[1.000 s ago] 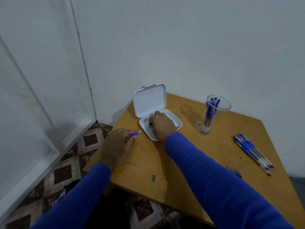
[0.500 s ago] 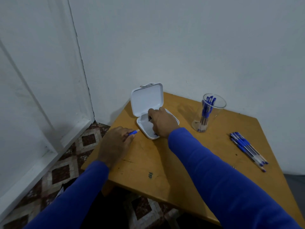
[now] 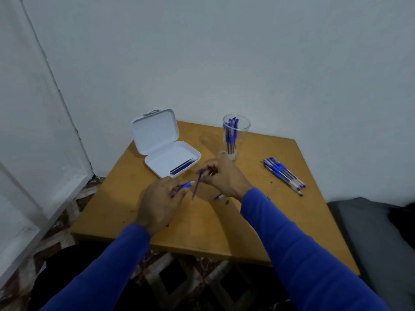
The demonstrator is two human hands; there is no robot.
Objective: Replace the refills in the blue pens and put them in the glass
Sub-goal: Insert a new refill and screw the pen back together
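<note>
My left hand (image 3: 160, 198) grips a blue pen barrel (image 3: 186, 184), most of it hidden in my fist with only the tip end poking out toward 2 o'clock, while my right hand (image 3: 224, 177) pinches a thin refill (image 3: 197, 184) that slants down toward 7 o'clock, just beside that tip. The glass (image 3: 235, 135) stands at 12 o'clock beyond my right hand with pens upright inside, and more blue pens (image 3: 284, 172) lie at 3 o'clock on the table (image 3: 202, 230). The open white box (image 3: 167, 151) at 11 o'clock holds spare refills (image 3: 183, 166), their number hard to make out, and a small blue piece (image 3: 219, 196) peeks from under my right wrist.
</note>
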